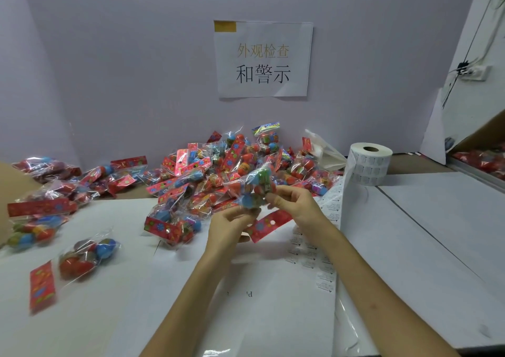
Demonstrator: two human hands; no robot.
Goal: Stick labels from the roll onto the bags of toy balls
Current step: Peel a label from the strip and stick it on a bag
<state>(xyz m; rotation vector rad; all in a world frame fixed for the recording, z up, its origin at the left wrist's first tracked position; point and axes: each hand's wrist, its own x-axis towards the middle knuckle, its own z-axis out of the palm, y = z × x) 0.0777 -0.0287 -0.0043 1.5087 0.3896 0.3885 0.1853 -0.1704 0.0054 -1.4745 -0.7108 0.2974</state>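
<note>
Both my hands hold one clear bag of toy balls (252, 189) just above the table in the middle of the view. Its red header card (269, 224) hangs down toward me. My left hand (232, 226) grips the bag from below. My right hand (293, 200) pinches it from the right. A white roll of labels (370, 163) stands upright at the right, and its strip of labels (332, 214) runs down toward me beside my right forearm. A big pile of bags (218, 170) lies behind my hands.
More bags (41, 220) lie scattered at the left, one (87, 258) close to the front. White paper sheets (273, 302) cover the table. A paper sign (263, 58) hangs on the back wall. A cardboard box (483, 159) with more bags stands at the far right.
</note>
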